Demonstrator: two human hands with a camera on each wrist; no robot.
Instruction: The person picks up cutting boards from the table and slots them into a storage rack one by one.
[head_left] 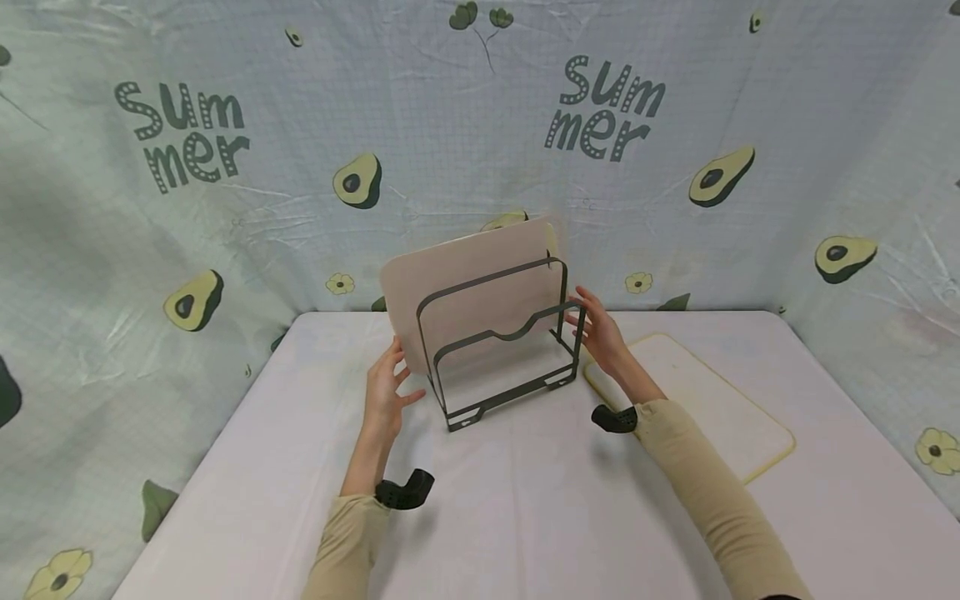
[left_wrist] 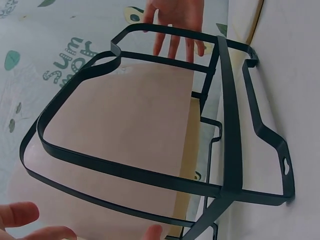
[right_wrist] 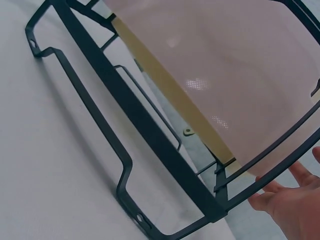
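A black metal rack (head_left: pixel 517 392) stands on the table with a pale pink cutting board (head_left: pixel 480 267) leaning in its rear slot, the board's left side raised past the frame. A tan strip (right_wrist: pixel 170 90) runs along the board's lower edge. My left hand (head_left: pixel 384 396) is at the board's lower left side, fingers spread, fingertips right at its edge. On the other side, my right hand (head_left: pixel 602 333) has its fingers extended beside the rack's right upright. In the right wrist view those fingers (right_wrist: pixel 272 187) reach behind the frame, close to the board's corner.
A white cutting board with a yellow rim (head_left: pixel 705 392) lies flat on the table to the right, partly under my right forearm. A patterned cloth (head_left: pixel 450 108) hangs behind the white table (head_left: pixel 480 517). Black wrist mounts (head_left: pixel 405 490) sit on both wrists.
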